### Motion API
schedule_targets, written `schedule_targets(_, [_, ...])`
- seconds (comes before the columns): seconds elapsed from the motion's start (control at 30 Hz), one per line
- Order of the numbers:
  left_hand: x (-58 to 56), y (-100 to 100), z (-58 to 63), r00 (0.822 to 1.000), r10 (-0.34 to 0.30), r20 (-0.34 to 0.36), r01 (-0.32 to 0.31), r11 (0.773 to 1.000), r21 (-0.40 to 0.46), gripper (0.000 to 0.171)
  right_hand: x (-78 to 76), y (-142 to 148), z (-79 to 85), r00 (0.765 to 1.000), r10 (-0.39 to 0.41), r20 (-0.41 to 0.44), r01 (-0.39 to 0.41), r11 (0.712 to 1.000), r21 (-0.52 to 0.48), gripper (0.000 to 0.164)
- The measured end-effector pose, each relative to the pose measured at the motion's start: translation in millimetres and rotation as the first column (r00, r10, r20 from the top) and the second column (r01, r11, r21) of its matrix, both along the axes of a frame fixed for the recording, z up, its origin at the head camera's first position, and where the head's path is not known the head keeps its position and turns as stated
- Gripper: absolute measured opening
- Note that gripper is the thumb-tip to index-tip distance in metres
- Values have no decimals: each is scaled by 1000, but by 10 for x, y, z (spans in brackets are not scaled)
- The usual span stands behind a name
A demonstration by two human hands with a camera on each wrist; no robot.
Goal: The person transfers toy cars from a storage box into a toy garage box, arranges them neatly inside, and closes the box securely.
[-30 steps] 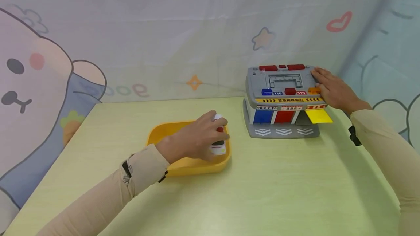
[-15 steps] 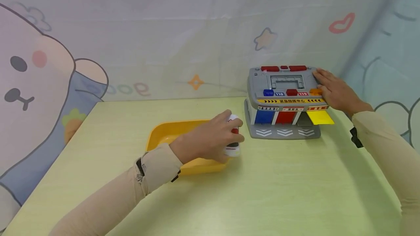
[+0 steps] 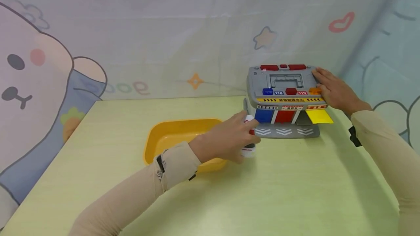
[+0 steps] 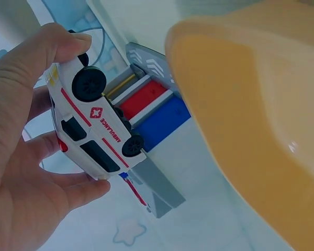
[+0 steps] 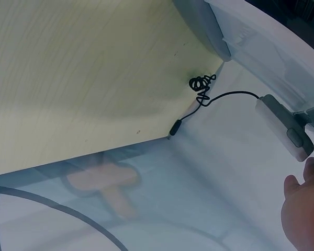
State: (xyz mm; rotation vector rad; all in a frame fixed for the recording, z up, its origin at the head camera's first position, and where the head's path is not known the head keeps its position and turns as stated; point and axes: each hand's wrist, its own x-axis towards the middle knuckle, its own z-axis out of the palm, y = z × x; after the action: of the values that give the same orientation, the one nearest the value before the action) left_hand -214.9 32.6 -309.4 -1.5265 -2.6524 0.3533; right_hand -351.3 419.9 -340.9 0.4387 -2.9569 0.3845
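In the left wrist view my left hand (image 4: 26,141) pinches a white toy ambulance (image 4: 97,123) with red stripes, black wheels and the word AMBULANCE. In the head view that hand sits just right of the yellow bin (image 3: 174,126), and the ambulance (image 3: 248,149) shows partly past its fingers. My right hand (image 3: 338,90) rests on the top right edge of a grey toy emergency station (image 3: 285,99), fingers extended. The station has a blue door (image 3: 263,116), a red door (image 3: 284,116) and a raised yellow door (image 3: 319,116) over an open bay.
Patterned cloth (image 3: 183,39) hangs behind the pale table (image 3: 295,192). In the right wrist view a coiled black cable (image 5: 201,83) lies by the table edge, joined to a small grey-and-white piece (image 5: 285,128) with a button, beside the station.
My left hand has carried the ambulance rightward, from over the yellow bin to beside the station's front left corner. My right hand has stayed on the station.
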Motion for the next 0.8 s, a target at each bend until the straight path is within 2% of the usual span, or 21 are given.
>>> schedule_targets(0.33, [10,251,-22,999,-25,-39,23,998,-65,56,-3,-17,16,1000,0,-4,0,1000,2,57])
schedule_targets(0.8, [22,519,-58,1000,-7,-2,7,996,-86,55,-2,-16,10,1000,-9,7,9,1000,8,58])
